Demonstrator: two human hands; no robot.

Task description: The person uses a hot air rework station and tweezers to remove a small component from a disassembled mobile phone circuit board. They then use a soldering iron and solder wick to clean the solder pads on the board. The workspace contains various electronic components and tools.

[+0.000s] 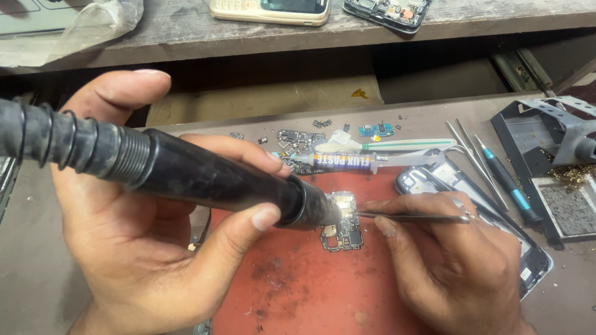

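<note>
Circuit board (343,231), small and dark with a metal shield, lies in the middle of the frame on a red work mat (310,285), right under the two tools. Left hand (143,229) has its grip closed around a black hot-air handpiece (211,180), thumb up at the upper left and fingers wrapped below, with the nozzle end aimed down at the board's top edge. Right hand (447,260) has its grip pressed together on slim metal tweezers (413,217), whose tips reach left to the board; whether they touch it I cannot tell. Just above the board lies a syringe of flux paste (347,161) with an orange label, and around it small loose board pieces (298,139) and a blue connector board (376,129). Under the right hand sits an opened phone frame (434,180). Further right lie a spare pair of tweezers (469,152), a blue-handled screwdriver (509,183) and a grey metal stand (540,133). Along the upper edge, on a wooden shelf (186,31), rest a pale phone (270,11), another dismantled phone (388,11) and a crumpled plastic bag (87,25). The grey table (31,260) carries all the rest.
</note>
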